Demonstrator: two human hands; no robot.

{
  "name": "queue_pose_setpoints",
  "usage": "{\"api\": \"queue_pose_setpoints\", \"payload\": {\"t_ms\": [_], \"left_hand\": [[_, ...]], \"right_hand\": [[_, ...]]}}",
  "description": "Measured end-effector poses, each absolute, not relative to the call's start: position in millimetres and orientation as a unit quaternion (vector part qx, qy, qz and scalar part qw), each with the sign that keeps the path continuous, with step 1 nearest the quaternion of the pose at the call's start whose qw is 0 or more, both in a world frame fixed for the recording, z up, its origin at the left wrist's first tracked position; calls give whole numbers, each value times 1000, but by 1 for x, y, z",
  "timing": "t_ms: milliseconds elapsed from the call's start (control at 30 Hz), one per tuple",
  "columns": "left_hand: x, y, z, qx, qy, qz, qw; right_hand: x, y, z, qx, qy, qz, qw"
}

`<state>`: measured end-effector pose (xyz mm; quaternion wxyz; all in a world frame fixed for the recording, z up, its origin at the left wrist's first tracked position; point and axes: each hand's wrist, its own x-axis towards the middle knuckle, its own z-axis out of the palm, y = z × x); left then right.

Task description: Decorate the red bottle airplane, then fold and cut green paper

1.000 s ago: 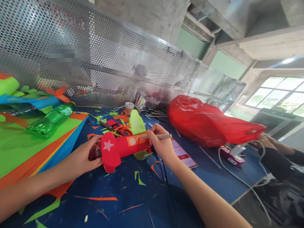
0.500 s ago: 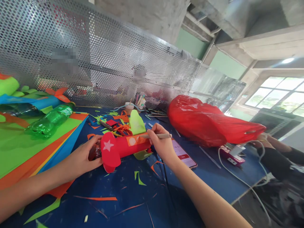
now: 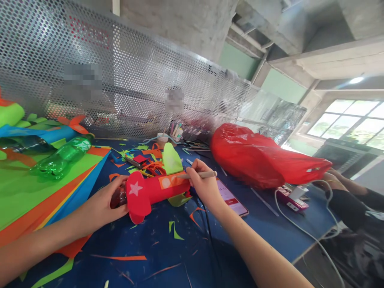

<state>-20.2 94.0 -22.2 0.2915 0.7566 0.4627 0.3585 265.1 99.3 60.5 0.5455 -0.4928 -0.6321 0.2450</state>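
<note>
A plastic bottle wrapped in red paper (image 3: pixel 153 191) lies across the table in front of me. Red rounded fins with a pale star (image 3: pixel 136 189) stand out near its left end, and an orange strip (image 3: pixel 168 181) with pale circles runs along its upper side. My left hand (image 3: pixel 112 200) is closed around the bare brown end of the bottle. In my right hand (image 3: pixel 201 180) is a light-coloured marker (image 3: pixel 208 174), pinched between the fingers, its tip at the orange strip. Green fin-shaped pieces (image 3: pixel 172 159) show beside the bottle.
Paper scraps and scissors (image 3: pixel 132 162) lie behind the bottle. A green bottle (image 3: pixel 64 158) rests on coloured sheets (image 3: pixel 87 176) at left. To the right are a phone (image 3: pixel 229 196), a red plastic bag (image 3: pixel 246 156), a power strip (image 3: pixel 291 200) and another person's arm (image 3: pixel 345 186). Markers (image 3: pixel 176 131) stand at the back.
The view has tilted slightly, so most things sit a little lower. Both hands keep their holds, and the marker stays at the orange strip with hardly any visible movement.
</note>
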Motion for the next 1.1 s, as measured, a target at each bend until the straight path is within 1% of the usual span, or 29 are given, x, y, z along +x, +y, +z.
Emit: {"api": "queue_pose_setpoints", "payload": {"t_ms": [133,300,567,800,1100], "left_hand": [[-22,95,-27,753,463,357,302],[-21,95,-25,752,477,351,290],[-17,92,-19,746,455,378,306],[-18,93,-23,753,461,386,267],[-15,93,-19,744,459,378,304]], "right_hand": [[265,100,60,-486,-637,254,542],[266,101,60,-485,-634,256,545],[266,99,61,-488,-639,253,538],[271,103,60,-489,-639,247,540],[273,97,66,-506,-638,239,529]]}}
